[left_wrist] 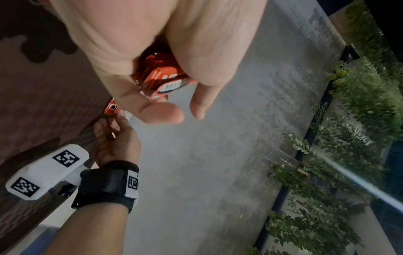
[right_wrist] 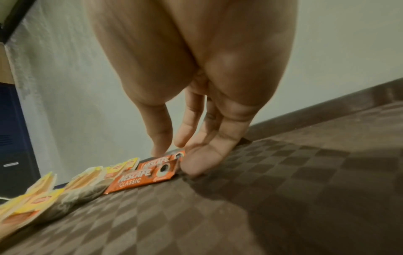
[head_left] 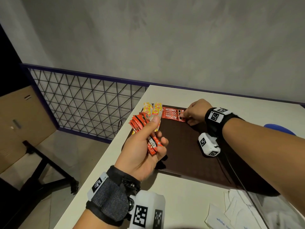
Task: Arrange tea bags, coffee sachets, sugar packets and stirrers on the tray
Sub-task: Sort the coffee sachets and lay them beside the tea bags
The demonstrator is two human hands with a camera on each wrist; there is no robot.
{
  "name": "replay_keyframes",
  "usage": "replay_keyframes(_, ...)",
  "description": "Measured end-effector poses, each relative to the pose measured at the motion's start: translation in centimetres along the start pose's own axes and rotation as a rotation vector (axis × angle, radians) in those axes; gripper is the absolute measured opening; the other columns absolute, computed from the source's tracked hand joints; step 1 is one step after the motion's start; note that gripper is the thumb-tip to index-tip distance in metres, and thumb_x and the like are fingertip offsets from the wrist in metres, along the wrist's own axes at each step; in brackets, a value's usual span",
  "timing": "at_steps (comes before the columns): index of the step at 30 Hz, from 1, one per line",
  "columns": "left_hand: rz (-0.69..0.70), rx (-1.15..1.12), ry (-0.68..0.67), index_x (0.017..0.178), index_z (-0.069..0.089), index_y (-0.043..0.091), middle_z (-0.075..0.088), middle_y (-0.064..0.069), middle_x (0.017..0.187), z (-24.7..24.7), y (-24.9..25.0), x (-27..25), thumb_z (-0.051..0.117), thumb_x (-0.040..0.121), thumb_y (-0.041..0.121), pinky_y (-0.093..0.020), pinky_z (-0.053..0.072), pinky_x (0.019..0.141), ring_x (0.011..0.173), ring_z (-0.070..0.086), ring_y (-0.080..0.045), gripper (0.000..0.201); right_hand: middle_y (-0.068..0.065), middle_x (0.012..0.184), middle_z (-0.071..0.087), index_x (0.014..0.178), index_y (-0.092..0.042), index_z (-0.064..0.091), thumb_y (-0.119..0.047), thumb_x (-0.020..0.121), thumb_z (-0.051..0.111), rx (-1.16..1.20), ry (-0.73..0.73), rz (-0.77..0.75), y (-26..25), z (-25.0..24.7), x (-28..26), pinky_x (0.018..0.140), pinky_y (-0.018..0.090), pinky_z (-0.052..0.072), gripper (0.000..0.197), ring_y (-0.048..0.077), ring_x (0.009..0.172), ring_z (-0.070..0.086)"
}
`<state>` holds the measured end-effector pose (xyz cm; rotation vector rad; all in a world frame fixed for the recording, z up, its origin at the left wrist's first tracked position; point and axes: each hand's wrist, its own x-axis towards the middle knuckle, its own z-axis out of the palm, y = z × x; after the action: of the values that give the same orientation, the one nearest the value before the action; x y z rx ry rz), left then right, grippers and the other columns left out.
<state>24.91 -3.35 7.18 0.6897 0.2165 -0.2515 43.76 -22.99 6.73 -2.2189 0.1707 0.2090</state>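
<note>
Sachets [head_left: 172, 114] flush w/ tray [head_left: 189, 146] far edge

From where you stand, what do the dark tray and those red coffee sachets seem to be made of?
The tray looks like dark brown leatherette or textured plastic: a matte woven checker pattern shows, though the material itself I cannot tell. The red Nescafe sachets look like glossy printed foil or plastic film, thin and flat, catching the light.

Bare forearms; black wrist straps [head_left: 214, 120]; white tag-marked camera blocks [head_left: 208, 144]; thin black cable [head_left: 234, 171].
</note>
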Motion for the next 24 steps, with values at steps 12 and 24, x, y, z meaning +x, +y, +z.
replay_keyframes(12, -0.037, 0.095, -0.105, 0.112, 0.070, 0.001, 0.059, -0.009, 0.084, 0.2, -0.3, -0.7, 0.058, 0.082, 0.004, -0.016, 0.039, 0.034, 0.062, 0.063, -0.022, 0.033, 0.012, 0.095, 0.076, 0.101, -0.009, 0.075, -0.036, 0.090, 0.078, 0.064, -0.170, -0.411, -5.6, -2.4, -9.6, 0.063, 0.032, 0.056, 0.029, 0.022, 0.073, 0.067)
replay_keyframes(24, 0.108, 0.162, -0.044, 0.127, 0.064, 0.003, 0.068, -0.011, 0.091, 0.6, -1.0, -0.8, 0.072, 0.086, 0.010, -0.018, 0.046, 0.040, 0.064, 0.065, -0.020, 0.042, 0.030, 0.087, 0.071, 0.101, 0.003, 0.072, -0.005, 0.085, 0.082, 0.101, -0.247, -0.402, -3.5, -4.4, -16.6, 0.062, 0.028, 0.058, 0.022, 0.025, 0.070, 0.066)
